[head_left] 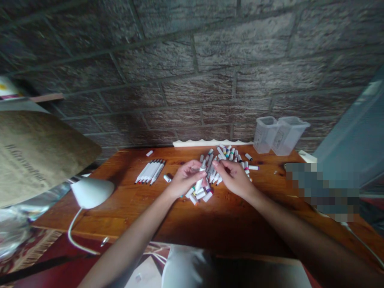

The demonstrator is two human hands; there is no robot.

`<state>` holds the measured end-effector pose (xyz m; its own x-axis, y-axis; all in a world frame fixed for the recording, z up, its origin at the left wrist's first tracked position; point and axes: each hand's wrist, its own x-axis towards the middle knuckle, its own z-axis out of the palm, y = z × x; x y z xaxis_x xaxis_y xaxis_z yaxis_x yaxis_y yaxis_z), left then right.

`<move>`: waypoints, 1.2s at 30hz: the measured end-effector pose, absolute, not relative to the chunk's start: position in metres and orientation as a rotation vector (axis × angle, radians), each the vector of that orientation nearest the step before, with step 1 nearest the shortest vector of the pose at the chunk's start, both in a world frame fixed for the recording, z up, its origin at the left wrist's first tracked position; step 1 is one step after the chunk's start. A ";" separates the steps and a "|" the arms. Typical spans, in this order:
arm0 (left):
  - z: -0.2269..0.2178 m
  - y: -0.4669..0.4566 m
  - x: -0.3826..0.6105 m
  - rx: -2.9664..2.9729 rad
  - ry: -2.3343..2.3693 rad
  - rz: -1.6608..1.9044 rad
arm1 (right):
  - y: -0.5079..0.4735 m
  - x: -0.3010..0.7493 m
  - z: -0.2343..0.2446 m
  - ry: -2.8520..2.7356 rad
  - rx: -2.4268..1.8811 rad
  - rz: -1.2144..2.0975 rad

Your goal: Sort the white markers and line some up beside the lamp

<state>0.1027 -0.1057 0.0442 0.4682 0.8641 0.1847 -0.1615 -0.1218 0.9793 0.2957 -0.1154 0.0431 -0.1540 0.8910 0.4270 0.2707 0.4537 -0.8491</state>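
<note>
My left hand (189, 176) is closed on a white marker (200, 179), its narrower grey end pointing up past the thumb. Just to the right, my right hand (232, 175) has its thumb and fingers pinched together near the marker's upper end. Whatever sits in that pinch, if anything, is hidden. Loose marker caps (201, 195) with coloured ends lie below my left hand. Behind and between both hands spreads a pile of markers and caps (229, 152). Several white markers (151, 171) lie side by side in a row to the left.
Two clear plastic boxes (283, 138) stand at the back right by the brick wall (180, 80). A white lamp (93, 193) with a cable is at the wooden table's (180, 224) left edge. A brown paper bag (42, 156) hangs over the left side. A blurred-out object (322, 190) lies right.
</note>
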 end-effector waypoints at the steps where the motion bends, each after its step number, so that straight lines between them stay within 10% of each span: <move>1: 0.044 -0.107 0.103 1.452 0.674 0.966 | -0.116 0.294 0.044 -1.692 -1.017 0.751; 36: 0.043 -0.112 0.110 1.433 0.850 0.770 | -0.119 0.291 0.042 -1.735 -0.996 0.609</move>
